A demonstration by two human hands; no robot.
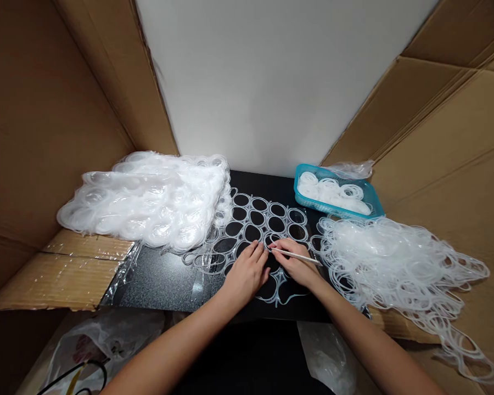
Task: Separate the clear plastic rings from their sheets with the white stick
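A sheet of joined translucent white rings (257,218) is spread on the black tabletop (160,277) in front of me. My left hand (249,270) lies on the sheet's near part, fingers stretched forward and holding nothing. Close to its fingertips, my right hand (295,263) grips a thin white pen-like stick (296,255). The stick's tip points left, at one of the rings; whether it touches the ring I cannot tell. Below my hands, a torn strip of ring edging (279,285) hangs toward the table's front edge.
At left a thick stack of ring sheets (148,200) shines under plastic. A blue basket (335,208) with loose white rings (352,192) stands at back right. Nearer, a tangled heap of ring webbing (395,260) spills over the right edge. Cardboard walls (448,131) flank the table.
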